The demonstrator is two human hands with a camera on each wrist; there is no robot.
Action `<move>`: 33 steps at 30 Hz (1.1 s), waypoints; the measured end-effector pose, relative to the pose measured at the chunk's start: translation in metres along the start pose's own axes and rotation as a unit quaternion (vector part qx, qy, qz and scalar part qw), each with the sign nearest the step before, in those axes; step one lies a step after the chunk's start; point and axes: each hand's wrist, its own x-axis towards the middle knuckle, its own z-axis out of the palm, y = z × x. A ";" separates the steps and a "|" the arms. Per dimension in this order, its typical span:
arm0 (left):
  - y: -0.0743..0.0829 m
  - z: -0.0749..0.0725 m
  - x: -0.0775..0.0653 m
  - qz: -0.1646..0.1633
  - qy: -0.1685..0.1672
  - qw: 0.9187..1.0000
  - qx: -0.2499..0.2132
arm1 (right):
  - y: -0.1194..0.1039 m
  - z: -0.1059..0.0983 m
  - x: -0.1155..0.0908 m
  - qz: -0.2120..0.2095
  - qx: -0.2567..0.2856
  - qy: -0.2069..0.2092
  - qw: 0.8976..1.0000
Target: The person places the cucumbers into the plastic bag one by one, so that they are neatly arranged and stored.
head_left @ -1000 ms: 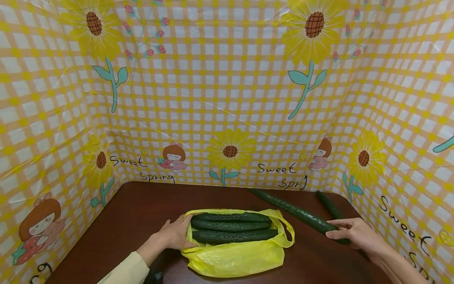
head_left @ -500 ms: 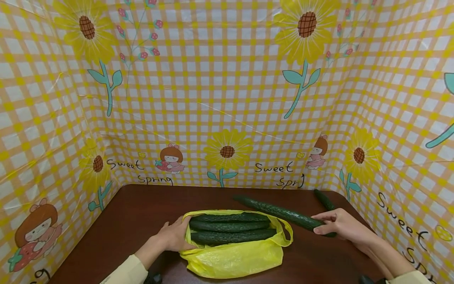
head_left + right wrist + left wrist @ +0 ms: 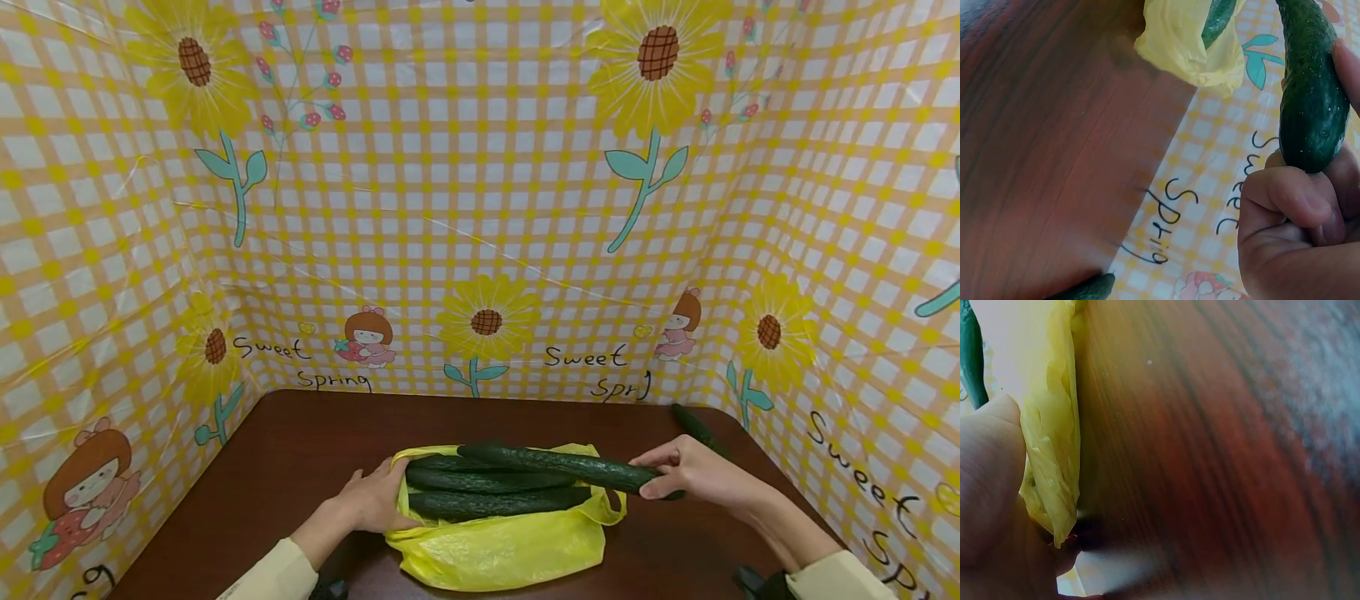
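Note:
My right hand (image 3: 705,475) pinches the near end of a long green cucumber (image 3: 570,464), which slants left over the yellow plastic bag (image 3: 502,554). The far tip of this cucumber is above the bag's back rim. Several cucumbers (image 3: 495,503) lie side by side in the bag's opening. At the bag's left end my left hand (image 3: 369,500) grips the rim, with the thumb in front. The left wrist view has the bag's plastic (image 3: 1054,444) against that thumb (image 3: 988,481). In the right wrist view, fingers (image 3: 1291,200) curl at the held cucumber's rounded end (image 3: 1313,119).
Another cucumber (image 3: 693,425) lies at the table's back right corner, partly behind the right hand. The dark brown table (image 3: 322,425) is closed in by yellow checked cloth walls (image 3: 420,208) at the back and both sides.
My right hand has carried its cucumber leftward from the right side of the table to above the bag's opening. The left hand stays at the bag's left end.

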 end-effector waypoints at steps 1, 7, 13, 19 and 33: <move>0.000 0.000 0.000 0.002 0.001 1.000 0.000 | -0.001 0.001 0.002 -0.001 -0.008 0.001 1.000; 0.000 0.000 0.001 0.003 0.000 1.000 -0.003 | -0.004 0.010 0.015 -0.011 -0.020 -0.008 1.000; -0.001 0.000 0.000 0.005 0.000 1.000 -0.009 | -0.009 0.019 0.031 -0.012 -0.035 -0.009 0.999; 0.002 -0.002 -0.002 0.007 0.001 1.000 -0.012 | -0.013 0.023 0.045 -0.011 -0.044 -0.011 0.999; 0.002 0.001 0.000 0.013 0.018 1.000 -0.014 | -0.019 0.026 0.069 -0.042 -0.098 -0.024 0.994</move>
